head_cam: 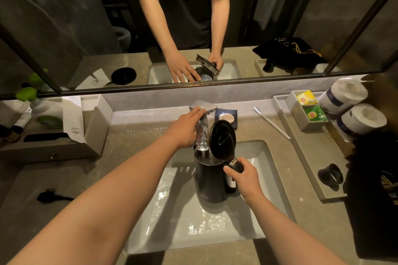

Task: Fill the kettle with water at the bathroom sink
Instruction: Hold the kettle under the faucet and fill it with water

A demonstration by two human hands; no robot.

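Stone vanity counter (133,133), mirror above, and the white sink (262,157) is wet. Water pours from the tap (203,107) straight into the open black kettle (212,180), lid (221,139) tipped up, held upright over the basin. Right hand (245,178) grips the kettle handle; left hand (186,129) rests on the tap with fingers loosely curled. Filling looks underway; the level inside can't be seen, and shutting off remains.

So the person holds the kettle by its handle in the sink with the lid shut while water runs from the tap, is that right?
Not quite: the lid is flipped open, standing up, as the head view shows. The rest holds: the right hand grips the handle of the kettle in the sink, and the left hand is on the tap while water runs in.
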